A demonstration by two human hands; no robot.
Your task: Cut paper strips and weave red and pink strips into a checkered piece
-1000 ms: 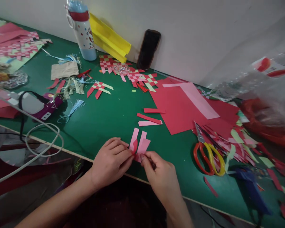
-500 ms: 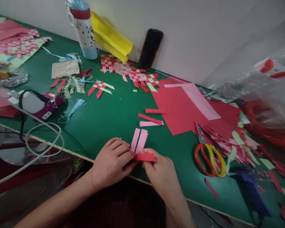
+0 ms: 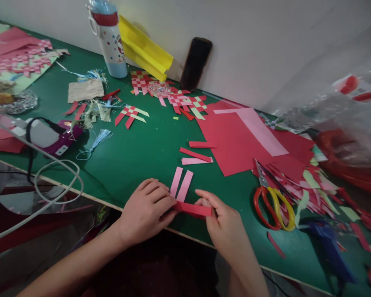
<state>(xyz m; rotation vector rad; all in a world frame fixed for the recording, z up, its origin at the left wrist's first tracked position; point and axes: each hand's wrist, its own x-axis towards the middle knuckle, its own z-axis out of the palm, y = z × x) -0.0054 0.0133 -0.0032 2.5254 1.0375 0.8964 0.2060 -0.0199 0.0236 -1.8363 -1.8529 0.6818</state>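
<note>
My left hand [image 3: 150,206] is closed over the left end of a red paper strip [image 3: 194,209] near the table's front edge, and its fingertips are hidden. Two pink paper strips [image 3: 184,185] stick out upward from the red one, slightly apart at their tops. My right hand [image 3: 224,216] pinches the right end of the red strip between thumb and fingers, with the index finger stretched out. Just beyond my hands lie a loose pink strip [image 3: 196,161] and red strips [image 3: 202,144].
Scissors [image 3: 273,208] and a blue glue gun [image 3: 330,243] lie to the right, beside paper scraps and red sheets [image 3: 228,140]. A bottle [image 3: 109,41], a phone [image 3: 196,64] and woven paper pieces [image 3: 131,113] are farther back. A white cable [image 3: 60,202] crosses the left edge.
My right hand has moved right along the red strip, and more of that strip shows. The two pink strips now stand farther apart. My left hand has stayed in place.
</note>
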